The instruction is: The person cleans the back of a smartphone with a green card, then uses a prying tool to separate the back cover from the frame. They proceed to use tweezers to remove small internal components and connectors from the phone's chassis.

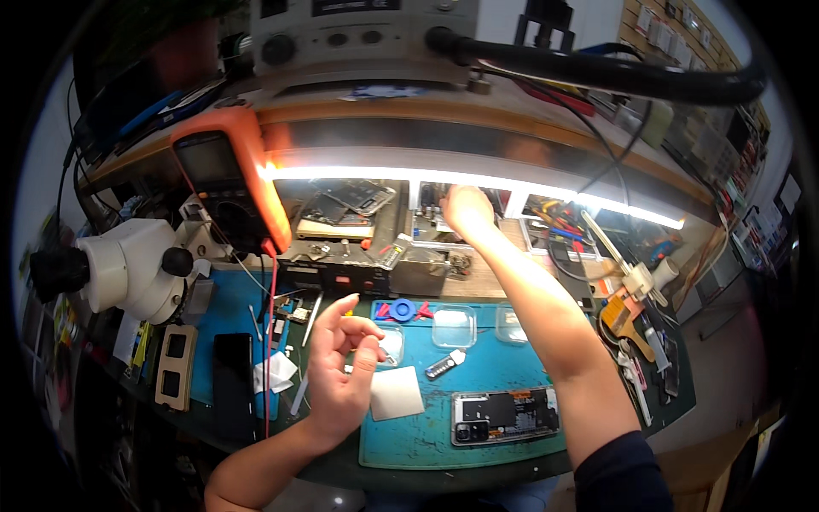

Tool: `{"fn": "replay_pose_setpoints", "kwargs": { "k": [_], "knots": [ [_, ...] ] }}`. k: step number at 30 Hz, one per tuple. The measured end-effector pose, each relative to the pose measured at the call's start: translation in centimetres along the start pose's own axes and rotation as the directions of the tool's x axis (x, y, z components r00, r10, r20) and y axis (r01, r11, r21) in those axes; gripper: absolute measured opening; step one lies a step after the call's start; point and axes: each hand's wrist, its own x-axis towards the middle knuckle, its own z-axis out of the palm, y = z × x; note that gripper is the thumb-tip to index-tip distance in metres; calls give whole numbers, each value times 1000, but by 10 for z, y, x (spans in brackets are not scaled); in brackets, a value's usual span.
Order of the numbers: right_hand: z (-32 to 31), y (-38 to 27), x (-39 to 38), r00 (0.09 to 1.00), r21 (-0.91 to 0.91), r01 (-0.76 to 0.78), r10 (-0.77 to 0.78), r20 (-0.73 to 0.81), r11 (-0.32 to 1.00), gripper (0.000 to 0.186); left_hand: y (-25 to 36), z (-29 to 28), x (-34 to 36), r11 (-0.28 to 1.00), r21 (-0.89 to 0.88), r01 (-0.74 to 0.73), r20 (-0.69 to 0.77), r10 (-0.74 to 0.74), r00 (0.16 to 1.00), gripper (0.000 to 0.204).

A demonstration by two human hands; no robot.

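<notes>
My left hand hovers over the near left part of the blue mat, palm up with fingers loosely bent and apart, and nothing shows in it. My right arm stretches far forward, and my right hand reaches into a compartment under the lit shelf; its fingertips are hidden. An opened phone, its battery and camera block showing, lies on the mat below my right forearm. Beside my left hand are a cream square pad and a clear plastic box. A small dark tube lies between pad and phone.
An orange multimeter stands at the left, near a white microscope. A black phone lies front left. More clear boxes sit at the mat's back. Brushes and tools crowd the right edge. A thick black hose arches overhead.
</notes>
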Motion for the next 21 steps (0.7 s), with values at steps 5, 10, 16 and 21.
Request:
{"fn": "replay_pose_setpoints", "kwargs": {
  "k": [5,10,16,21],
  "knots": [
    [33,2,36,973,162,-228,229,16,960,45,4,-2,5,1000,-27,3,-29,-4,1000,51],
    [46,11,50,961,270,-275,273,46,923,23,8,0,1,999,-31,23,-41,-24,999,53],
    [0,9,-34,897,895,-374,150,416,-244,6,7,-1,3,1000,3,29,-36,-29,999,51],
    [-84,20,-183,882,883,-468,-72,465,-38,28,-1,2,7,999,25,39,12,-39,999,38]
  ]
}}
